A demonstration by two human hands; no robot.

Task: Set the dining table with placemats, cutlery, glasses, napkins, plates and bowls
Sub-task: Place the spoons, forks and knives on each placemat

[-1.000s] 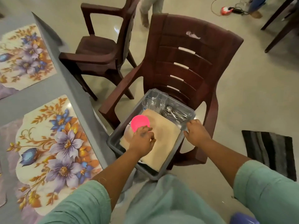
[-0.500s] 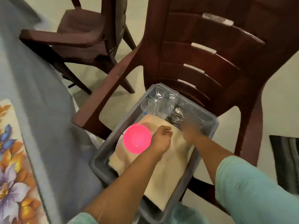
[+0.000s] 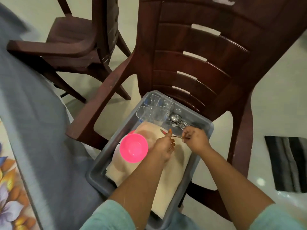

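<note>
Grey tub (image 3: 210, 128) on chair (image 3: 199, 60) seat. Right hand (image 3: 196, 139) pinches one cutlery piece (image 3: 172, 135), long axis 9-to-3, left hand (image 3: 164, 146) gripping its other end. Remaining cutlery (image 3: 177, 121) at 12 o'clock, nearer right hand. Pink bowl (image 3: 133, 148), glasses (image 3: 154, 108), napkins (image 3: 172, 176) in tub.

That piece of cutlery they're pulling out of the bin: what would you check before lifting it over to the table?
1. Right hand pinches one end of the cutlery piece: ok.
2. Left hand touches its other end: ok.
3. Which utensil it is: cannot tell, too thin and blurred.
4. Piece free of the remaining cutlery pile: ok.
5. Four glasses upright in the grey bin, behind the hands: ok.
6. Pink bowl stable beside the left hand: cannot tell.
</note>
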